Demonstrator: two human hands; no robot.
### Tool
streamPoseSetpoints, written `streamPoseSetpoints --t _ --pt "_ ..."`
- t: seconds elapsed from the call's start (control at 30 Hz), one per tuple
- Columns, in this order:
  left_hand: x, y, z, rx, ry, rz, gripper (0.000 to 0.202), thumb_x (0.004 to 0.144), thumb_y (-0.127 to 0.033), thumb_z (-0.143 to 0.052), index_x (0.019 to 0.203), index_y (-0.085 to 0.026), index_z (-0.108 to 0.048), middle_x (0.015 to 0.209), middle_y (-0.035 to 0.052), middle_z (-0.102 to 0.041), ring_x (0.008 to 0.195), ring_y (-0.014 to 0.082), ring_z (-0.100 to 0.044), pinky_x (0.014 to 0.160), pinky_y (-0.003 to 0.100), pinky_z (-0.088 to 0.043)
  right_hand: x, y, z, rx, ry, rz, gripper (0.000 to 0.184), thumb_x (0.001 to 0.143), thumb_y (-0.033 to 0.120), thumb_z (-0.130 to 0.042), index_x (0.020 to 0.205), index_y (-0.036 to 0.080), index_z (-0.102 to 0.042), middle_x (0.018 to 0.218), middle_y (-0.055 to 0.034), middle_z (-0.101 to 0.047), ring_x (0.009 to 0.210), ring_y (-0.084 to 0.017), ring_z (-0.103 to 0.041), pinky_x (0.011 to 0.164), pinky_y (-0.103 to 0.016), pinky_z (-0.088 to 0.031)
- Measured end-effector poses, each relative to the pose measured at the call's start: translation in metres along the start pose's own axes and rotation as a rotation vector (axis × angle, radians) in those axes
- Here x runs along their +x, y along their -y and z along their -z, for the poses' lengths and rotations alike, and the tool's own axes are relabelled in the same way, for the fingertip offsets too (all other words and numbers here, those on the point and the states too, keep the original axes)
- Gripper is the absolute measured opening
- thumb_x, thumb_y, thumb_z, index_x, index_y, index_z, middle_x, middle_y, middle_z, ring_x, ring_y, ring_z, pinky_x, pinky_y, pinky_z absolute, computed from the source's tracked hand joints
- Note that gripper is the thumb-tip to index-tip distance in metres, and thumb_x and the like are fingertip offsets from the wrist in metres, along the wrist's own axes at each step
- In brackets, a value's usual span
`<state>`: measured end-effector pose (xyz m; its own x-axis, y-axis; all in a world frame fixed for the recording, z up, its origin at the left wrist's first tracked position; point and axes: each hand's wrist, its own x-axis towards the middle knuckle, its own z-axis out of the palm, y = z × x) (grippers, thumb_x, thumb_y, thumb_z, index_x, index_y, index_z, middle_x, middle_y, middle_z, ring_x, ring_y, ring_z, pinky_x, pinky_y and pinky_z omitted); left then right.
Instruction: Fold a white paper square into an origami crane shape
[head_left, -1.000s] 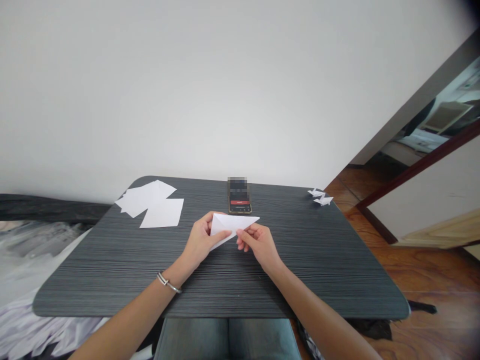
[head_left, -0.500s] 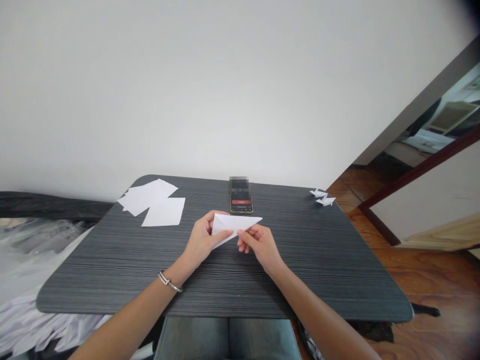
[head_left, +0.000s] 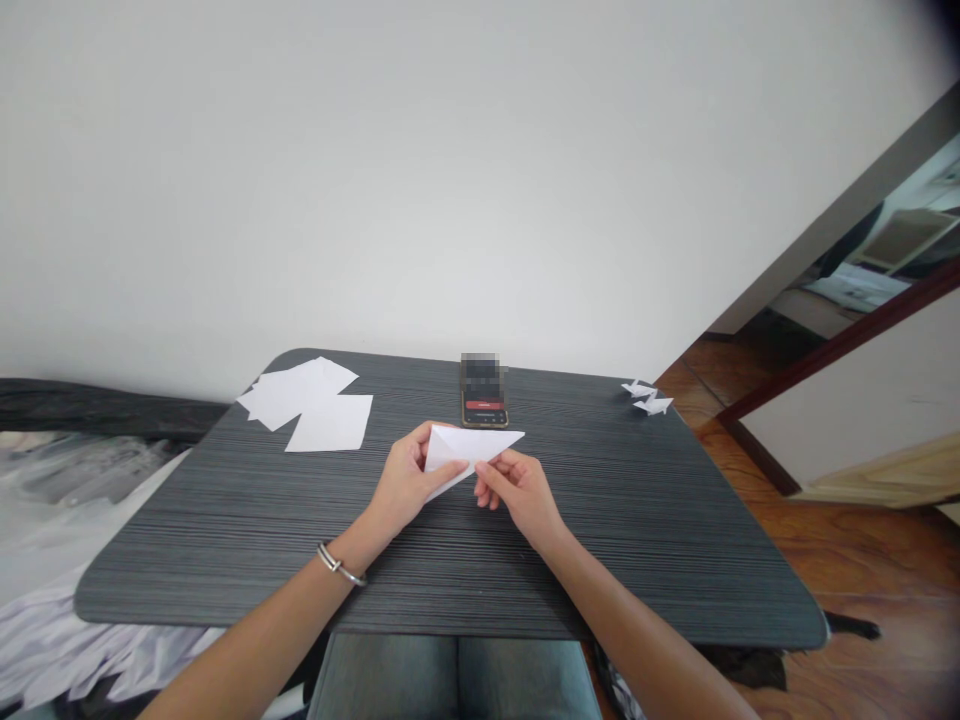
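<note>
A white folded paper (head_left: 466, 446), pointed toward the right, is held between both hands above the table, in front of the phone. My left hand (head_left: 411, 474) grips its wide left end, thumb across the near face and fingers behind it. My right hand (head_left: 519, 490) pinches the lower edge near the middle with thumb and forefinger, the other fingers curled. Both thumb tips lie close together on the paper. The fingers behind the sheet are partly hidden.
The dark wood-grain table (head_left: 645, 560) stands against a white wall. Loose white paper sheets (head_left: 330, 423) lie at the back left. A phone (head_left: 485, 392) sits at the back middle. Two small folded paper figures (head_left: 654, 405) rest near the back right edge.
</note>
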<state>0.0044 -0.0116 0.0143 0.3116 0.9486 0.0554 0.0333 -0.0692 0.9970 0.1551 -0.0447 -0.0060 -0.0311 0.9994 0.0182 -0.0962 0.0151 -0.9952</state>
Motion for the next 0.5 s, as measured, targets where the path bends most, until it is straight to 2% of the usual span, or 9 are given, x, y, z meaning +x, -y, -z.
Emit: streamPoseSetpoints --t 0.5 --pt "0.0004 -0.0004 -0.0008 -0.012 0.007 -0.001 0.033 0.063 -0.024 -0.068 0.091 -0.014 -0.054 0.079 0.0003 -0.062 0.07 0.0136 -0.057 0.065 0.022 -0.043 -0.002 0.0015 -0.0003 -0.025 0.029 -0.008 0.02 0.075 0.032 -0.058 0.064 0.015 -0.056 0.051 0.0019 -0.057 0.041 -0.007 -0.051 0.038 -0.017 -0.036"
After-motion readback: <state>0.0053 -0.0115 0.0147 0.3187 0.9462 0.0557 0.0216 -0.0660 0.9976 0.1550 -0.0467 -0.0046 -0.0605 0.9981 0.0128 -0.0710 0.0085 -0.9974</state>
